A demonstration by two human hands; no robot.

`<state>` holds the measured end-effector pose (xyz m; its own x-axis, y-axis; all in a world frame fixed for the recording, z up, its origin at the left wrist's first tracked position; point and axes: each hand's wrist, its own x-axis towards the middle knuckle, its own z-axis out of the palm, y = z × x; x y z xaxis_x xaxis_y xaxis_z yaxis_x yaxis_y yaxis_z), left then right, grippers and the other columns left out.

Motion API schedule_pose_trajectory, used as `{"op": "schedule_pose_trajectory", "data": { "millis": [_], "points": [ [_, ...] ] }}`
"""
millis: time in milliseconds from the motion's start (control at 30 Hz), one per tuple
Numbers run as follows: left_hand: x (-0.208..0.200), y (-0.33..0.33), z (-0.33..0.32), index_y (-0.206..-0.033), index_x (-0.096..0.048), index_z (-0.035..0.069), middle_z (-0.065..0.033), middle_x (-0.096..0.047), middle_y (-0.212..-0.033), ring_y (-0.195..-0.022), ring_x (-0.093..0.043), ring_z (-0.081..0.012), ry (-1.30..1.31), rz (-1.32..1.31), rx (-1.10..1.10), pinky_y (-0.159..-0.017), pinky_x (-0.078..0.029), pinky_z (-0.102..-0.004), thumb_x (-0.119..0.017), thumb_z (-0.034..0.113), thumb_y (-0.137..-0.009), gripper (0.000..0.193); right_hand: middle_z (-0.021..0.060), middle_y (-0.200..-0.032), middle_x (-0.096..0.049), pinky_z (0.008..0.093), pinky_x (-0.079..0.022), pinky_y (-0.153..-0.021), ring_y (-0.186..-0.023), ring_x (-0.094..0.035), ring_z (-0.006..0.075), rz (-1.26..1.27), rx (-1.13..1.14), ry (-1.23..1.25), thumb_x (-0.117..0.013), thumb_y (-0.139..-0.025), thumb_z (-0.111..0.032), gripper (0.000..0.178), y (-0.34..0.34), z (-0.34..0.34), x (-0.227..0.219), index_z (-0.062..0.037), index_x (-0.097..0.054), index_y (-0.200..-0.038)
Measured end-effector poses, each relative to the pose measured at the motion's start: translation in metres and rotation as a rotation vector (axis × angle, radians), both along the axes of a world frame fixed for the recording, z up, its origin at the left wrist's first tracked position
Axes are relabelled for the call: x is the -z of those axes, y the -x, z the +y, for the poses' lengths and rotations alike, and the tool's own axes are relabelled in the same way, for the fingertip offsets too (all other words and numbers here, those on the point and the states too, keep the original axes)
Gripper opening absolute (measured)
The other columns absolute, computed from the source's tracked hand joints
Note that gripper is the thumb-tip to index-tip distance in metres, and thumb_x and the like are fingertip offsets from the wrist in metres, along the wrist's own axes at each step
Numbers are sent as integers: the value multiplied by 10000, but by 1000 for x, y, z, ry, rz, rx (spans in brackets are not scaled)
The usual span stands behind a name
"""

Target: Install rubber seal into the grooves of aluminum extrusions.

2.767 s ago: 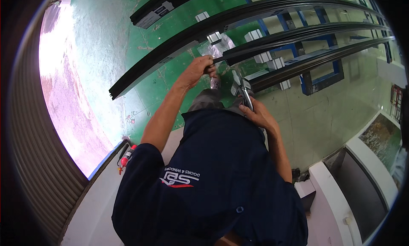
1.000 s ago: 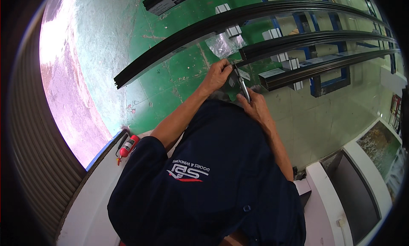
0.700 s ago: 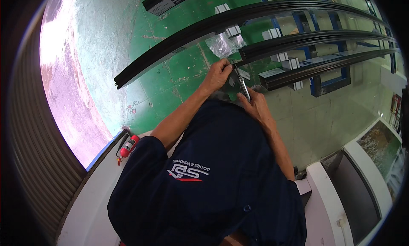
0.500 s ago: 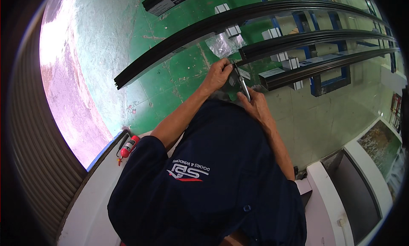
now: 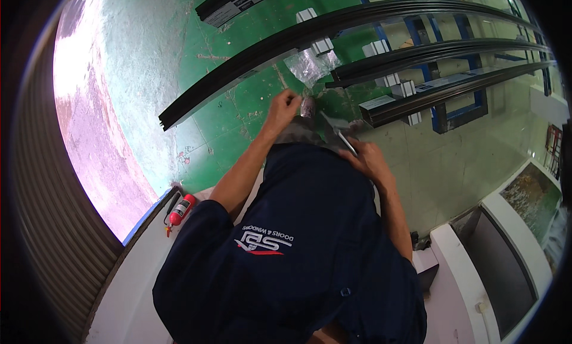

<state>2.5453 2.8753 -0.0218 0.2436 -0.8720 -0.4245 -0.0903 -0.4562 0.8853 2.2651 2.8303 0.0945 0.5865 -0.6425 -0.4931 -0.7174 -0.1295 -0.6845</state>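
My right hand (image 5: 370,159) is closed round a slim silver tool (image 5: 348,142), whose thin far end is blurred, so I cannot tell its exact kind. Up and to the left, my left hand (image 5: 282,113) has its fingers curled together; whatever they may hold is hidden. It is apart from the tool and from the black profiles. Ahead of my hands lies the end of a middle black profile (image 5: 387,62), with a thin dark strip jutting from it. A nearer black profile (image 5: 411,106) ends to the right, above my right hand.
A long black profile (image 5: 238,72) crosses ahead, on grey-white blocks (image 5: 322,46). Clear plastic wrap (image 5: 311,69) lies on the green floor (image 5: 223,129). Blue frames (image 5: 456,119) stand right, a red fire extinguisher (image 5: 182,208) lower left. My shoe (image 5: 308,107) shows between my hands.
My left hand has come away from the tool and the profile's end, moving left and back. My right hand has drawn the silver tool back toward me and slightly right.
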Motion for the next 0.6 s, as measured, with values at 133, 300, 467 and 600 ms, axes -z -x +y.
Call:
{"op": "schedule_pose_trajectory", "data": {
  "millis": [133,300,467,600],
  "points": [
    [25,-9,15,-1018,-663,-15,-139,-677,-807,-735,-654,-210,-147,-417,121,-674,-500,-330,-707,189,-832,279,278,-1015,-682,430,-508,-808,-965,-688,364,77,246,-126,-644,-914,-373,477,98,43,12,-56,-629,-1270],
    [7,23,-11,-996,-676,-44,-132,-681,-804,-719,-651,-203,86,-142,-28,-669,-496,-331,-686,177,-870,254,236,-1051,-710,381,-496,-853,-1003,-689,291,421,337,-325,-664,-884,-320,524,214,99,-12,2,-607,-1293],
    [-73,80,-42,-913,-671,-59,-109,-641,-736,-664,-593,-145,360,-108,28,-619,-463,-304,-650,158,-915,218,199,-1116,-710,355,-499,-856,-999,-659,185,189,473,-682,-729,-815,-184,544,282,141,-2,-14,-607,-1317],
    [-86,117,-49,-892,-664,-32,-108,-623,-685,-621,-597,-185,270,-129,88,-587,-456,-333,-647,166,-913,200,161,-1126,-712,337,-493,-861,-996,-642,155,187,548,-477,-741,-798,-182,553,327,156,16,-11,-614,-1308]
  ]
}}
